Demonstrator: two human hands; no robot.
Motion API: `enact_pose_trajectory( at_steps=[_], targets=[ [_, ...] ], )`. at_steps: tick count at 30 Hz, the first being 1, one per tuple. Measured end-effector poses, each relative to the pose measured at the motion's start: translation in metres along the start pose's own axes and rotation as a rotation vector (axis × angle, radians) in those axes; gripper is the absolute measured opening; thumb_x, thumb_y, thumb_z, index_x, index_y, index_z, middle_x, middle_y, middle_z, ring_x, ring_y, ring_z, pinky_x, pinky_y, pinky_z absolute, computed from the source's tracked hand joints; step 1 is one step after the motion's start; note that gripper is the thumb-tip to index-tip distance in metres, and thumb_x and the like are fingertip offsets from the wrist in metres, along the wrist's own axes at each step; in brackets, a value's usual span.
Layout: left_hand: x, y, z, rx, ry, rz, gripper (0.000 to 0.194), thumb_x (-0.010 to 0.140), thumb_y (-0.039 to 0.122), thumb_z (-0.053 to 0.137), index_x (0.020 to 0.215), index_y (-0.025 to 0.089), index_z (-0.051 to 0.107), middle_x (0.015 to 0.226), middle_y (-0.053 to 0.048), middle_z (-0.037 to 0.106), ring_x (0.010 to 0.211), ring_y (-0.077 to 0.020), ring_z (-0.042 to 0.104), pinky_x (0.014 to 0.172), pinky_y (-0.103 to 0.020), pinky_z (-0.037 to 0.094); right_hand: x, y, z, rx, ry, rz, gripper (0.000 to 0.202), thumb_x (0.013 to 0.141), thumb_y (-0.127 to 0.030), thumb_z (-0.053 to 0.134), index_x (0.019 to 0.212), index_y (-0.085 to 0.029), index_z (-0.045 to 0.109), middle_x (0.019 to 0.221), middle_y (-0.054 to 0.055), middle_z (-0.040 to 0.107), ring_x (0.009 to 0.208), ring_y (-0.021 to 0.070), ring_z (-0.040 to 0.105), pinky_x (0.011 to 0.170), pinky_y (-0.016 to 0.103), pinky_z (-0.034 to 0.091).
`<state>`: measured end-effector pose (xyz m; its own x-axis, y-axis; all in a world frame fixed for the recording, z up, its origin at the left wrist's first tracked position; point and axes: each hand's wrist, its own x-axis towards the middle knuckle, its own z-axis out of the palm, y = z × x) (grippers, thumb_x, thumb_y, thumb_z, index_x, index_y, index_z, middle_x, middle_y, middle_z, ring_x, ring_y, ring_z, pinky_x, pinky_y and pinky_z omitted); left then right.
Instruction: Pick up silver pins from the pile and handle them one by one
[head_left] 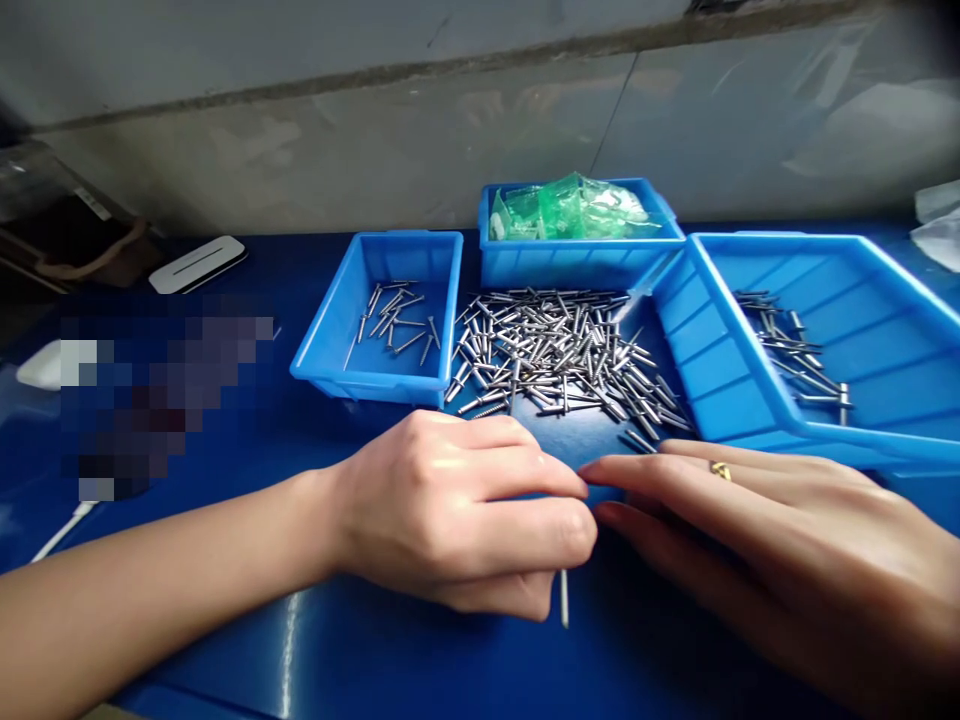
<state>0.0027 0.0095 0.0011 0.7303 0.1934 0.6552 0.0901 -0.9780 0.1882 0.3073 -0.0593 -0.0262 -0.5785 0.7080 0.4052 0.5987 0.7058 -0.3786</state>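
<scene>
My left hand (pixel 465 510) is closed, its fingers curled over the blue table in front of the pile. From under its curled fingers sticks the thin pale stem of a blind rivet (pixel 565 600); the rest is hidden. My right hand (pixel 780 540), with a ring on one finger, comes in from the right. Its thumb and index finger meet the left fingertips in a pinch, and whatever is between them is hidden. Just beyond both hands lies a heap of silvery blind rivets (pixel 555 345) with long thin stems.
Left of the heap stands a small blue bin (pixel 367 385) with several rivets inside. A larger blue bin (pixel 870 430) at right holds more rivets. Behind, another blue bin (pixel 577 265) contains green plastic bags (pixel 562 210). A white device (pixel 199 265) and a white cable (pixel 64 533) lie left.
</scene>
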Motion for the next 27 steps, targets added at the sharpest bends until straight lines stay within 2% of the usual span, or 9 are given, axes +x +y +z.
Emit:
enact_pose_trajectory(
  at_steps=[3, 5, 8, 12, 14, 16, 20, 24, 27],
  targets=[
    [0.000, 0.001, -0.001, 0.024, -0.077, -0.009, 0.025, 0.120, 0.010, 0.076, 0.100, 0.019, 0.087, 0.089, 0.001, 0.090, 0.076, -0.0170, 0.082, 0.072, -0.028, 0.071, 0.005, -0.002, -0.004, -0.009, -0.004, 0.004, 0.028, 0.124, -0.058, 0.083, 0.122, -0.031, 0.088, 0.084, 0.004, 0.078, 0.075, 0.0285, 0.079, 0.063, 0.035, 0.060],
    [0.000, 0.002, -0.001, 0.062, -0.068, -0.041, 0.028, 0.121, 0.008, 0.074, 0.098, 0.017, 0.086, 0.084, 0.001, 0.087, 0.070, -0.0166, 0.077, 0.067, -0.030, 0.067, 0.012, -0.003, -0.007, 0.000, -0.020, -0.015, 0.019, 0.130, -0.043, 0.072, 0.121, -0.031, 0.084, 0.082, 0.001, 0.076, 0.067, 0.0247, 0.074, 0.061, 0.035, 0.056],
    [-0.001, 0.002, -0.002, 0.117, -0.051, -0.087, 0.029, 0.127, 0.011, 0.070, 0.105, 0.014, 0.088, 0.086, -0.002, 0.088, 0.071, -0.0164, 0.077, 0.071, -0.031, 0.067, 0.019, -0.002, -0.012, 0.018, -0.067, -0.061, 0.030, 0.135, -0.023, 0.054, 0.113, -0.031, 0.073, 0.083, -0.001, 0.074, 0.061, 0.0210, 0.070, 0.057, 0.037, 0.049],
    [0.000, 0.001, -0.004, 0.143, -0.076, -0.121, 0.032, 0.133, 0.015, 0.067, 0.108, 0.014, 0.087, 0.088, -0.003, 0.089, 0.072, -0.0155, 0.076, 0.073, -0.031, 0.066, 0.016, 0.002, -0.016, -0.008, -0.056, -0.072, 0.032, 0.129, -0.013, 0.055, 0.109, -0.031, 0.072, 0.087, 0.002, 0.080, 0.064, 0.0235, 0.075, 0.056, 0.038, 0.050],
    [0.001, 0.000, -0.004, 0.147, -0.076, -0.136, 0.038, 0.135, 0.017, 0.065, 0.104, 0.015, 0.086, 0.085, -0.002, 0.086, 0.069, -0.0151, 0.073, 0.071, -0.031, 0.064, 0.011, 0.003, -0.017, -0.032, -0.051, -0.031, 0.025, 0.125, -0.017, 0.064, 0.113, -0.032, 0.080, 0.087, 0.003, 0.082, 0.066, 0.0257, 0.077, 0.057, 0.038, 0.055],
    [0.001, 0.000, -0.003, 0.158, -0.054, -0.135, 0.041, 0.137, 0.020, 0.064, 0.102, 0.016, 0.085, 0.083, 0.000, 0.084, 0.067, -0.0148, 0.073, 0.070, -0.031, 0.064, 0.007, 0.002, -0.015, -0.045, -0.046, 0.011, 0.010, 0.123, -0.032, 0.078, 0.118, -0.033, 0.086, 0.087, 0.004, 0.082, 0.071, 0.0286, 0.080, 0.059, 0.038, 0.060],
    [0.001, 0.003, -0.004, 0.140, 0.036, -0.107, 0.027, 0.134, 0.023, 0.077, 0.111, 0.015, 0.089, 0.087, 0.000, 0.088, 0.073, -0.0155, 0.081, 0.079, -0.029, 0.071, 0.003, 0.001, -0.008, -0.043, -0.011, 0.016, 0.026, 0.119, -0.058, 0.088, 0.122, -0.032, 0.090, 0.087, 0.007, 0.082, 0.078, 0.0322, 0.082, 0.062, 0.037, 0.064],
    [0.000, 0.004, -0.009, 0.080, 0.015, -0.075, 0.014, 0.130, 0.025, 0.087, 0.121, 0.015, 0.093, 0.092, 0.000, 0.093, 0.080, -0.0154, 0.087, 0.091, -0.026, 0.078, -0.001, 0.003, -0.004, -0.032, 0.000, -0.001, 0.027, 0.118, -0.058, 0.090, 0.122, -0.031, 0.090, 0.087, 0.006, 0.082, 0.078, 0.0314, 0.082, 0.062, 0.036, 0.063],
    [-0.001, 0.002, -0.008, 0.066, 0.024, -0.030, 0.011, 0.129, 0.020, 0.087, 0.123, 0.013, 0.093, 0.091, -0.001, 0.093, 0.079, -0.0153, 0.087, 0.090, -0.026, 0.077, 0.000, 0.007, -0.005, -0.015, 0.002, -0.011, 0.015, 0.121, -0.045, 0.089, 0.124, -0.030, 0.089, 0.091, 0.006, 0.086, 0.075, 0.0284, 0.082, 0.062, 0.034, 0.061]
  ],
)
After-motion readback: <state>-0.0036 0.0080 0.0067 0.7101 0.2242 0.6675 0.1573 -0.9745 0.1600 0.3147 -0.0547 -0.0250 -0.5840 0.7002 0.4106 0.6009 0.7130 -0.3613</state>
